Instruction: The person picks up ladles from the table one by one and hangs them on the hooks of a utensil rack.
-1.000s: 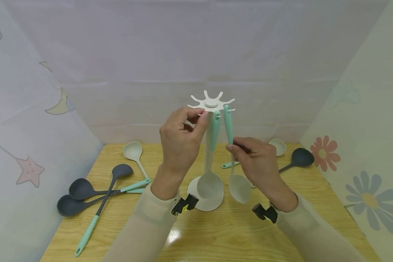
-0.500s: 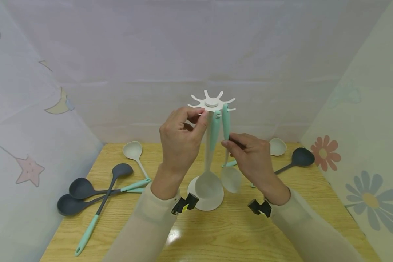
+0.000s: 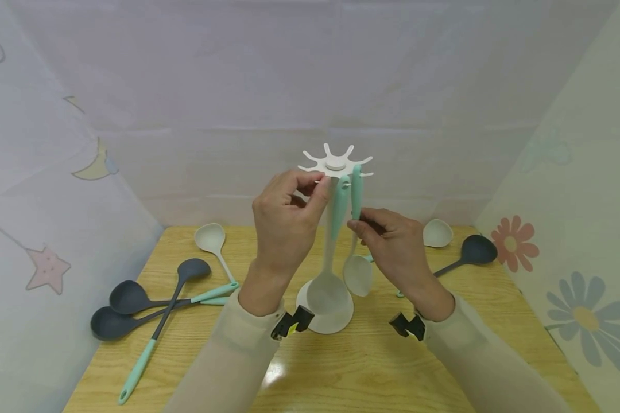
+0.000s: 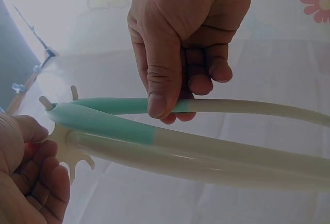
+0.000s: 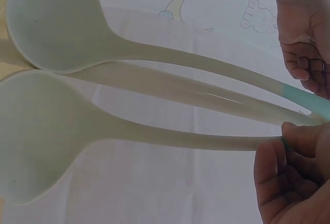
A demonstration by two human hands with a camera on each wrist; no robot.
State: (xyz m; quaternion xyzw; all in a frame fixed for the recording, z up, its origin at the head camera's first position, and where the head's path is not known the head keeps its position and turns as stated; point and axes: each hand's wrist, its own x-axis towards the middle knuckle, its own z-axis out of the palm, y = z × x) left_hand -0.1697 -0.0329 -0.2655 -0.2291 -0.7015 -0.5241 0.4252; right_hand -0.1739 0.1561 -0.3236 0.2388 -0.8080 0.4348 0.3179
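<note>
Two hands work at a white rack (image 3: 336,164), a hung ladle (image 3: 328,295) on it and a held ladle (image 3: 358,276) close beside.
From here I see the left hand (image 3: 287,221) pinching the rack's prongs, while the right hand (image 3: 399,240) has thumb and fingers clamped on the held ladle's mint handle; its top is up by the prongs, whether hooked I can't tell. Dark ladles (image 3: 193,268) lie crossed on the wooden table (image 3: 351,373).
</note>
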